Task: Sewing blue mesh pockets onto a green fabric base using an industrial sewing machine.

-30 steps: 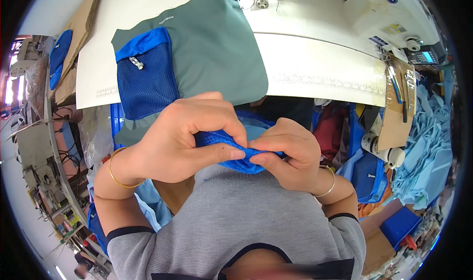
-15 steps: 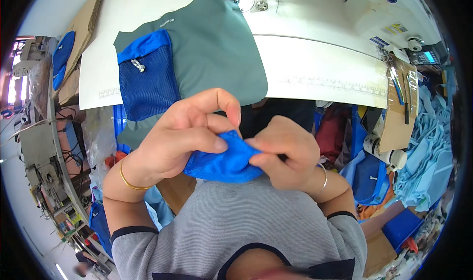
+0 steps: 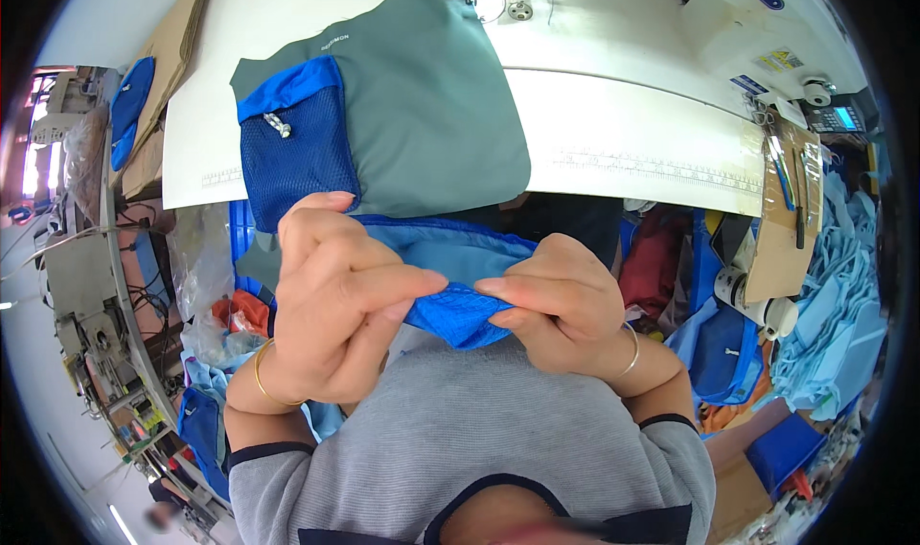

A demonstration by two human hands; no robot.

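In front of the grey shirt (image 3: pixel 527 430), beyond the near edge of the white table (image 3: pixel 632 142), a piece of blue cloth (image 3: pixel 458 317) lies between two hands. The left hand (image 3: pixel 340 305), fingers curled, is closed on the cloth with thumb and forefinger; the right hand (image 3: pixel 565 305) likewise pinches it, fingertips near the left's. On the table, a green panel (image 3: pixel 436 114) lies flat beneath a dark blue mesh pocket (image 3: pixel 297 147); a sewing machine (image 3: pixel 767 27) stands at upper right.
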